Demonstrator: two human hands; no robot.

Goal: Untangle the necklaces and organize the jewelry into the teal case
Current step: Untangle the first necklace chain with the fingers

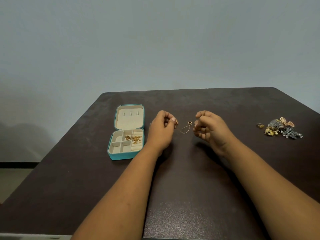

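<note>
Two hands over dark table (pixel 190 170): left hand (pixel 161 130) pinches a gold chain clump (pixel 176 121), right hand (pixel 210 128) fingers curled, pinching thin necklace (pixel 186 127) hanging between them. Open teal case (pixel 126 134) left, gold pieces inside. Jewelry pile (pixel 282 129) far right.

both bare forearms reach forward side by side. the left hand (pixel 161 129) is curled, thumb and forefinger pinched together at their tips. the right hand (pixel 210 127) faces it a little apart, its fingers (pixel 199 131) bent inward and thumb tucked toward them, wrist slightly raised.
</note>
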